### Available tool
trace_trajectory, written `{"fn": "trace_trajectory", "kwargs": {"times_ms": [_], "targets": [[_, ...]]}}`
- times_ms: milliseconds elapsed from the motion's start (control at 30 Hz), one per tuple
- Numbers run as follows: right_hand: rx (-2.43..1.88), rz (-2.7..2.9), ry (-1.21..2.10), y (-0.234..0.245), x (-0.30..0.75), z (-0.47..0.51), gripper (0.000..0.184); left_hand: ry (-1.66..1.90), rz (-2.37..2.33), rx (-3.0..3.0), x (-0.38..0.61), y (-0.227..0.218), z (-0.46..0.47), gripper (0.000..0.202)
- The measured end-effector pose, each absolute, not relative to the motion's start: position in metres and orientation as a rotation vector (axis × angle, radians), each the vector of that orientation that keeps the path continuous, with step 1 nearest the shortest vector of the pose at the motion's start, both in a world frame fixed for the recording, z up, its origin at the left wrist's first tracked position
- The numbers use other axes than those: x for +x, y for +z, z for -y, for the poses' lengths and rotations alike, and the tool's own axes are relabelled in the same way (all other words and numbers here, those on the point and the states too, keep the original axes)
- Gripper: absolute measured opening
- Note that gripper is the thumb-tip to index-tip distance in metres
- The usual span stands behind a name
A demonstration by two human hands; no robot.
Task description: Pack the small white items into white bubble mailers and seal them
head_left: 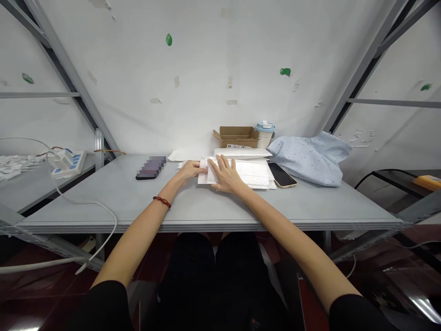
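A white padded envelope (pixel 253 173) with a bubbled surface lies on the grey table in front of me, over another white sheet or envelope. My left hand (pixel 189 171) has its left end between thumb and fingers; the fingertips are partly hidden. Across the envelope's left part, my right hand (pixel 225 177) rests flat with its fingers spread. Just behind is another white envelope (pixel 243 152). A phone (pixel 282 175) lies against the right side of the envelopes.
At the back stand an open cardboard box (pixel 238 134) and a lidded cup (pixel 264 134). Light blue cloth (pixel 310 156) is heaped at the right. A blurred dark phone-like object (pixel 151 168) lies left. A white cable (pixel 99 204) hangs over the front edge from a power strip (pixel 70 163).
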State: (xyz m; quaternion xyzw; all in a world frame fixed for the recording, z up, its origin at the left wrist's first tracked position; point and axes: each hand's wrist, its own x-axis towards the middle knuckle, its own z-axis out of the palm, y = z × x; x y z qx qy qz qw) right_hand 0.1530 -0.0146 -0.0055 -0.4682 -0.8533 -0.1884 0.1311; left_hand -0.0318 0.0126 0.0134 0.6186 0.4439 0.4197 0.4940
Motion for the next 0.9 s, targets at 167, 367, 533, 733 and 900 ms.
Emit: {"fn": "trace_trajectory", "kwargs": {"times_ms": [167, 367, 533, 733, 900], "targets": [[-1.320, 2.459, -0.546, -0.006, 0.154, 0.013, 0.101, 1.004, -1.109, 1.533, -0.032, 0.014, -0.012, 0.029], [-1.264, 2.427, -0.591, -0.009, 0.154, 0.010, 0.099, 1.004, -1.178, 1.548, -0.031, 0.010, -0.016, 0.027], [-1.236, 2.404, -0.613, -0.007, 0.153, 0.012, 0.092, 1.016, -1.225, 1.550, -0.031, 0.007, -0.019, 0.019], [-1.227, 2.387, -0.590, -0.003, 0.153, 0.013, 0.083, 1.027, -1.257, 1.587, -0.036, 0.009, -0.018, 0.018], [-1.273, 2.341, -0.551, -0.001, 0.155, 0.011, 0.077, 1.058, -1.273, 1.597, -0.043, 0.011, -0.021, 0.024]]}}
